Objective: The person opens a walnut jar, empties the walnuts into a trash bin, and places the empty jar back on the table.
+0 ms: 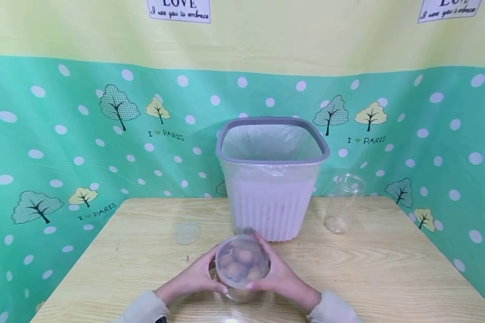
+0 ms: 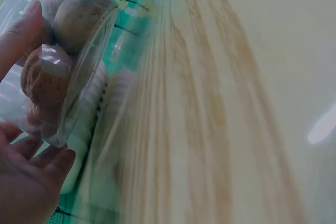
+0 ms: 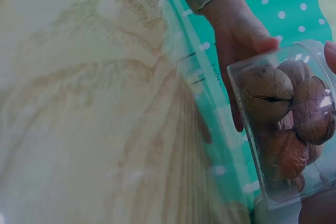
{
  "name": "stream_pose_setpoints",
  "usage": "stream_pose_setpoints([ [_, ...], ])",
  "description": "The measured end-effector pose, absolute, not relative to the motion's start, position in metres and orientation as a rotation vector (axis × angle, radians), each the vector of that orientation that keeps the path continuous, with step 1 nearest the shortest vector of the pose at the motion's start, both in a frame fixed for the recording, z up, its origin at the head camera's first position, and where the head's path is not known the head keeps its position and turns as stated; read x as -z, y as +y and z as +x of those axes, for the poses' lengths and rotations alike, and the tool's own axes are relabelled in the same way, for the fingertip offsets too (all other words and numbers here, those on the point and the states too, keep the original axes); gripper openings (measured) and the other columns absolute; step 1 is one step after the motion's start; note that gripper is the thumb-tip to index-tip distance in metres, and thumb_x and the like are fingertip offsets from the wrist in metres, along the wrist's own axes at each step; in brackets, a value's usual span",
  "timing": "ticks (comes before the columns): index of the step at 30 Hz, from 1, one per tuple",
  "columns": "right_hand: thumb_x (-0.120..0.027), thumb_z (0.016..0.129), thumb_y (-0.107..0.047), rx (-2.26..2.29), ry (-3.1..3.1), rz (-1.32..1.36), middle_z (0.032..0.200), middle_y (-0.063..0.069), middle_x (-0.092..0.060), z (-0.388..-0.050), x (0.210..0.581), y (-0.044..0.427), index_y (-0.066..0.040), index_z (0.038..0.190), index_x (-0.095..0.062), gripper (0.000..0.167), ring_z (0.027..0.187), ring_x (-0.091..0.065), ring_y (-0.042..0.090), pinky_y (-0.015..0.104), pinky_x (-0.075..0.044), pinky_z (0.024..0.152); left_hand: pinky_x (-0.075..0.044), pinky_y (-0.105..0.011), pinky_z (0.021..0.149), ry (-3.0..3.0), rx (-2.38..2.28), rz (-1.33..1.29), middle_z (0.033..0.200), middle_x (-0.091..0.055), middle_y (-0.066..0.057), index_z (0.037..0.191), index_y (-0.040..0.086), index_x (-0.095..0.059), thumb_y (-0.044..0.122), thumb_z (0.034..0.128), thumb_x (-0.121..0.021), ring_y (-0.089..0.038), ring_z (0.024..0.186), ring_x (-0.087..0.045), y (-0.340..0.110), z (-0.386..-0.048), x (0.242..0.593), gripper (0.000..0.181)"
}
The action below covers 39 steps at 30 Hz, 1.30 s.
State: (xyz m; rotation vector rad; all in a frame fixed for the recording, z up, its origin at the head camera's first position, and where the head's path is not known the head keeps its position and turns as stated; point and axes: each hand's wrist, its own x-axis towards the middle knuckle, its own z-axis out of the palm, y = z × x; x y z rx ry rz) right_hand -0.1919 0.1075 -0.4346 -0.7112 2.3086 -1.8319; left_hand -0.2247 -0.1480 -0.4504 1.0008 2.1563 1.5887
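Several brown walnuts [image 3: 281, 153] fill a clear plastic jar [image 2: 79, 85], which has a translucent lid [image 1: 242, 242] on its top. Both hands grip this jar near the table's front, and in the wrist views it appears raised off the tabletop. My left hand [image 1: 200, 274] holds its left side, thumb at the front and fingers toward the back. On the opposite side my right hand [image 1: 282, 276] clasps it with the thumb near the lid's rim. The walnuts show blurred through the lid in the head view and clearly through the wall in both wrist views.
Behind the jar stands a white waste bin [image 1: 271, 202] with a grey rim and a plastic liner. A tall clear jar [image 1: 341, 206] stands at the back right. Left of the bin, a round translucent lid [image 1: 187, 233] lies on the wooden table [image 1: 380, 273]. A tiny dark bit [image 1: 187, 258] lies nearby.
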Motion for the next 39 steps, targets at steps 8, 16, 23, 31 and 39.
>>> stream_pose_setpoints([
  [8,-0.086,0.06,-0.008,1.915,2.315,-0.84,0.153,0.019,-0.023,-0.19,0.427,0.117,-0.001,0.149,-0.015,0.114,0.137,-0.022,0.038,0.014,-0.021,0.105,-0.029,-0.025,0.107,2.09,-1.689,1.099,0.149,-0.034,-0.01,0.15,0.016,-0.021,0.008,0.0658,-0.083,-0.028,0.134,-0.035,-0.136,-0.221,0.439,0.105],
  [16,-0.082,0.061,-0.001,2.041,2.192,-0.993,0.15,0.023,-0.026,-0.188,0.419,0.131,0.003,0.149,-0.013,0.112,0.133,-0.033,0.01,0.015,-0.027,0.105,-0.029,-0.023,0.108,2.047,-1.7,1.168,0.152,-0.025,-0.013,0.152,0.014,-0.013,0.009,0.0662,-0.085,-0.03,0.136,-0.03,-0.123,-0.212,0.422,0.112],
  [23,-0.083,0.067,-0.011,2.176,2.02,-1.046,0.148,0.034,-0.017,-0.192,0.417,0.136,0.01,0.146,-0.007,0.111,0.132,-0.032,0.001,0.015,-0.028,0.105,-0.027,-0.024,0.108,2.149,-1.663,1.205,0.154,-0.021,-0.012,0.152,0.009,-0.007,0.013,0.0643,-0.087,-0.033,0.137,-0.029,-0.117,-0.209,0.41,0.119],
  [31,-0.082,0.068,-0.014,2.214,2.011,-1.029,0.149,0.034,-0.016,-0.192,0.414,0.136,0.011,0.146,-0.007,0.111,0.133,-0.031,0.001,0.015,-0.027,0.106,-0.026,-0.026,0.109,2.123,-1.688,1.202,0.151,-0.029,-0.01,0.152,0.01,-0.006,0.008,0.0624,-0.087,-0.029,0.135,-0.033,-0.108,-0.213,0.402,0.12],
  [39,-0.08,0.071,-0.016,2.249,1.944,-1.021,0.15,0.032,-0.012,-0.19,0.41,0.14,0.007,0.147,-0.008,0.107,0.132,-0.034,0.004,0.018,-0.03,0.105,-0.024,-0.039,0.109,2.098,-1.671,1.157,0.146,-0.034,-0.005,0.15,0.021,-0.011,0.008,0.0604,-0.088,-0.027,0.132,-0.035,-0.1,-0.214,0.389,0.119],
])
